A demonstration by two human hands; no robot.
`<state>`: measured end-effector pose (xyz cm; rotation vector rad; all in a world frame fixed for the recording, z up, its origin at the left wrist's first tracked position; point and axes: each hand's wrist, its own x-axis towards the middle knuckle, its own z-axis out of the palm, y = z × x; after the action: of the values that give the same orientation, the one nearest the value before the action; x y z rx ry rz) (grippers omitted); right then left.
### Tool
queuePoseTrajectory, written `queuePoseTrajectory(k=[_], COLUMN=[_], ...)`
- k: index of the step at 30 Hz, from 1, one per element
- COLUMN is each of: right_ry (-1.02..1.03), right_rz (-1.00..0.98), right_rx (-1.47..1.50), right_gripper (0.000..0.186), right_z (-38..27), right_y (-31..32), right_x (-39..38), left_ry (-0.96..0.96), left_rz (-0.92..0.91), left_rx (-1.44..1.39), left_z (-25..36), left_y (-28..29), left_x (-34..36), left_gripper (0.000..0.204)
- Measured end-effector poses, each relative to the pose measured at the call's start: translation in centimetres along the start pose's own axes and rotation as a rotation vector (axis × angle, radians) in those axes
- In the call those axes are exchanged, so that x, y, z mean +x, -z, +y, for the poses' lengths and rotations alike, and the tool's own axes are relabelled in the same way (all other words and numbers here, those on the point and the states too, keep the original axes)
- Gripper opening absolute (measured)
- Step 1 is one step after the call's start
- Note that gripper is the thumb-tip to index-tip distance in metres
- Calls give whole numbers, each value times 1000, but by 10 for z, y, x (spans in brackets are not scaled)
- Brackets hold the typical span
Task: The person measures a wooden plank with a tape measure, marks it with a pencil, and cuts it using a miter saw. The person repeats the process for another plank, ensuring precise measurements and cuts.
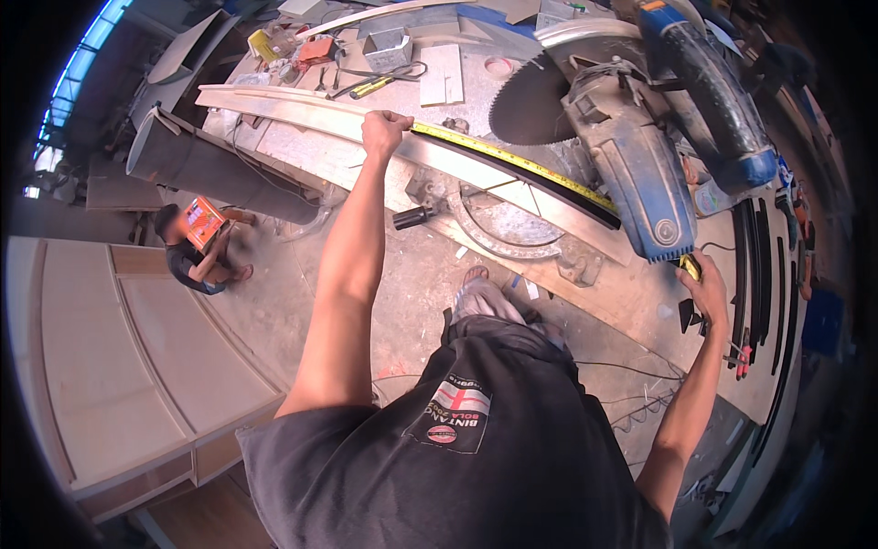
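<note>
In the head view, the yellow tape measure [512,159] runs slantwise from upper centre toward the right of the frame, its long axis close to that of the pale wooden strip [288,111]. The left hand [384,134] pinches the blade's free end. The right hand [706,286], lower right, is curled around the tape's yellow case, though the saw partly hides that grip. The blade leads down and rightward from the left fingers, and the right hand is nearer the case.

The saw [640,165] stands in the way, its motor body covering the stretch between blade and case. A black strip [526,174] lies along the tape's lower side. Loose black strips [754,274] lie at right; a seated person [194,261] holds an orange box [205,221] at left.
</note>
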<state>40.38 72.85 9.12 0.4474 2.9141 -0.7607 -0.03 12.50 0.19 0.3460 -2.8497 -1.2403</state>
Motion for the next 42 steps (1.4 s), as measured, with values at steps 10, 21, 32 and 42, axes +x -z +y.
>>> queuePoseTrajectory(k=[10,21,32,42], right_ry=[-42,-83,-216,-237], right_rz=[-61,-46,-126,-125], right_rx=[-84,-71,-27,-74], right_gripper=[56,57,59,63], right_z=[2,16,15,16], right_y=[2,-6,-6,-6], right_x=[2,-3,-2,-4], left_ry=[-13,-471,-1277,-1231], left_rz=[-14,516,-153,-326], left_rx=[0,-27,-49,129], left_z=[-4,12,99,130], left_y=[-11,-30,-156,-193], left_x=[3,-63,-231,-230], left_gripper=[28,48,49,43])
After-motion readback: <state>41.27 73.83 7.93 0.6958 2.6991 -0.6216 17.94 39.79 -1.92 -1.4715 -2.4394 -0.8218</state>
